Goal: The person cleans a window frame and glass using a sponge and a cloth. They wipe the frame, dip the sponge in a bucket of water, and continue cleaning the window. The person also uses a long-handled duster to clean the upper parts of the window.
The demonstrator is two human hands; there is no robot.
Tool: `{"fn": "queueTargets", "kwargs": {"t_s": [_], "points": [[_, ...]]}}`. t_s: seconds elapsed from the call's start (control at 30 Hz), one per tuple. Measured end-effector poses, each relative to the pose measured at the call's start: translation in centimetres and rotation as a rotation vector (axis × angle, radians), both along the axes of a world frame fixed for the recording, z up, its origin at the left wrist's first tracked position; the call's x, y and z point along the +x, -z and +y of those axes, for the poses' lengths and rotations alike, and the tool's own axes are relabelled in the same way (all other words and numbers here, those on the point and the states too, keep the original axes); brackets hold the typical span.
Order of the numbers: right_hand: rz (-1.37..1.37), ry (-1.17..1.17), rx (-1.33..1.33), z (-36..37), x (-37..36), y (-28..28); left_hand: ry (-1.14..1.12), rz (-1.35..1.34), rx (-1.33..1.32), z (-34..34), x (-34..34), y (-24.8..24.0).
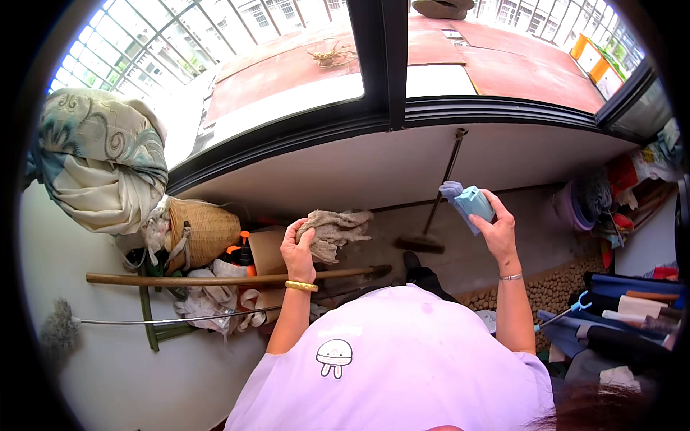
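My left hand [297, 253] is closed on the edge of a crumpled grey-beige rag [338, 233], whose loose part spreads to the right. In my right hand [499, 228] is a light blue cleaning block [476, 202], gripped between thumb and fingers. A bluish-purple pad [454, 192] sticks out along its left side; how the two are joined cannot be made out. Both hands are raised in front of my body, well apart, below the black-framed window [392, 118]. My fingertips behind the block are partly hidden.
A broom [422, 244] leans on the wall under the window. A wicker basket [205, 233], a wooden pole [215, 279], a grey duster [61, 330] and a bundled curtain [108, 172] crowd the left. Rightward are a purple bucket [573, 205], brown lumps [546, 291] and folded cloths [632, 294].
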State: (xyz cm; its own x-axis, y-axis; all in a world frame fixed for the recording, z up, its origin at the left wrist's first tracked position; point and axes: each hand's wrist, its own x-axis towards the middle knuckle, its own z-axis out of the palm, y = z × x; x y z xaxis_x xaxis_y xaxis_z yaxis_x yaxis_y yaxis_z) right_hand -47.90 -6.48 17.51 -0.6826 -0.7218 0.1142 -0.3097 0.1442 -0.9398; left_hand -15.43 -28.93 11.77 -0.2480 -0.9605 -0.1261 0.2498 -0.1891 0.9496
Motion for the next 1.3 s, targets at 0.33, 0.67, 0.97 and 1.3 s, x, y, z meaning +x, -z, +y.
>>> {"fn": "queueTargets", "kwargs": {"t_s": [0.33, 0.67, 0.97, 1.3], "points": [[0.227, -0.124, -0.185, -9.8, -15.6, -3.4, -0.348, -0.055, -0.050, -1.1, -4.2, -3.4], [0.320, -0.455, -0.123, -15.5, -17.1, -4.6, -0.340, -0.185, -0.224, -5.0, -12.0, -6.8], [0.623, -0.628, -0.144, -19.0, -9.9, -4.8, -0.343, -0.243, -0.107, -2.2, -12.2, -3.9], [1.038, -0.610, -0.132, -27.3, -3.3, -2.6, -0.328, -0.324, -0.014, 1.8, -9.0, -1.3]]}}
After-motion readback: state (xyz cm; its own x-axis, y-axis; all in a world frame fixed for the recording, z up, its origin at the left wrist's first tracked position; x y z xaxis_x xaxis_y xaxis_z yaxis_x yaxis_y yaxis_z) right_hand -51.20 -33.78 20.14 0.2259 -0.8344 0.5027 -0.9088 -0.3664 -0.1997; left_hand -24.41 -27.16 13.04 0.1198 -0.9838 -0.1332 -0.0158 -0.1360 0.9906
